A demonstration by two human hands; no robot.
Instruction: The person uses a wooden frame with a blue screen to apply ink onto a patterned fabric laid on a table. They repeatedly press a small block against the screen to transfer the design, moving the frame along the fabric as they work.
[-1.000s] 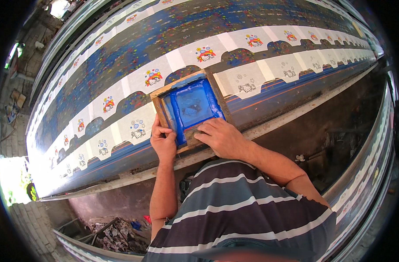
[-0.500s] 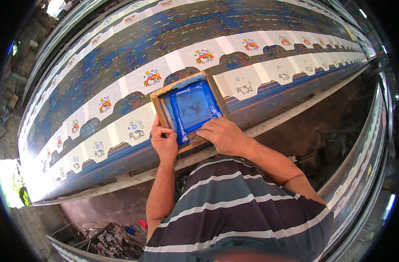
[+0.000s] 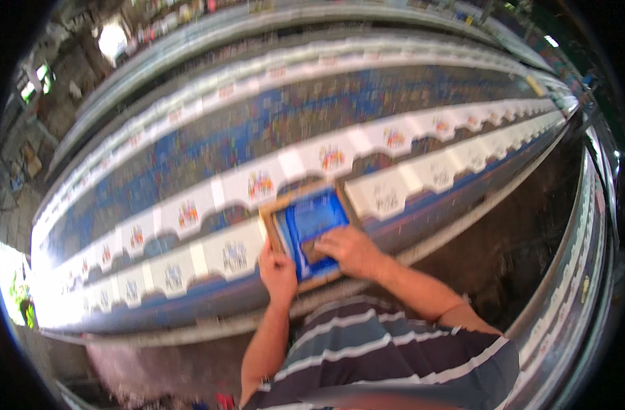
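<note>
A wooden-framed printing screen (image 3: pixel 346 207) with blue mesh lies on the near row of white fabric pieces (image 3: pixel 234 252). My left hand (image 3: pixel 279 271) is closed round the screen's left side, near its lower corner. My right hand (image 3: pixel 351 250) reaches inside the frame with its fingers pressed on a small brown squeegee (image 3: pixel 312 252), which rests on the lower part of the mesh. Pieces on either side of the screen carry dark outline prints. Motion blur softens the whole picture, and the fabric under the screen is hidden.
The long printing table (image 3: pixel 251 150) curves across the view, its dark top speckled with colour. A farther fabric row (image 3: pixel 293 162) bears coloured prints. A pale rail (image 3: pixel 210 335) runs along the near edge. Another table with fabric (image 3: pixel 565 294) stands at the right.
The view has tilted, so the table and screen sit lower in the picture. My right hand and the squeegee have moved up from the frame's near edge onto the mesh. My left hand keeps its hold.
</note>
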